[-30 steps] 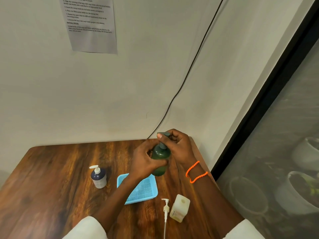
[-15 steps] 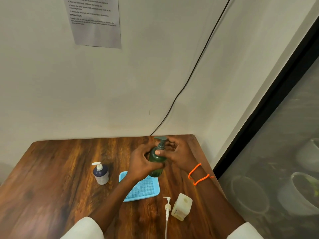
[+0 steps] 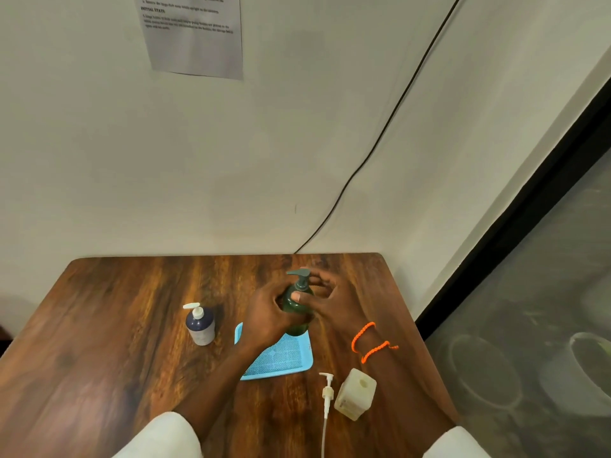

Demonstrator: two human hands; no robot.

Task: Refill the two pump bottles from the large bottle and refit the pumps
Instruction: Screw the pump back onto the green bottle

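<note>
A dark green pump bottle (image 3: 297,305) stands upright over the far edge of a blue tray (image 3: 281,358), its grey-green pump head (image 3: 299,276) seated on top. My left hand (image 3: 267,315) wraps the bottle's body from the left. My right hand (image 3: 327,299) holds the neck and pump collar from the right, thumb across the front. A dark blue bottle with a white pump (image 3: 200,323) stands to the left. A square cream bottle (image 3: 355,393) stands open near the front right, with its white pump and tube (image 3: 327,398) lying loose beside it.
The wooden table (image 3: 115,342) meets a white wall at the back and a dark-framed glass panel on the right. A black cable (image 3: 380,143) runs down the wall to the table's back edge. A printed sheet (image 3: 195,34) hangs on the wall.
The view has tilted down a little. The green bottle has come lower, toward the tray, and my right hand has shifted from the pump head to the collar.
</note>
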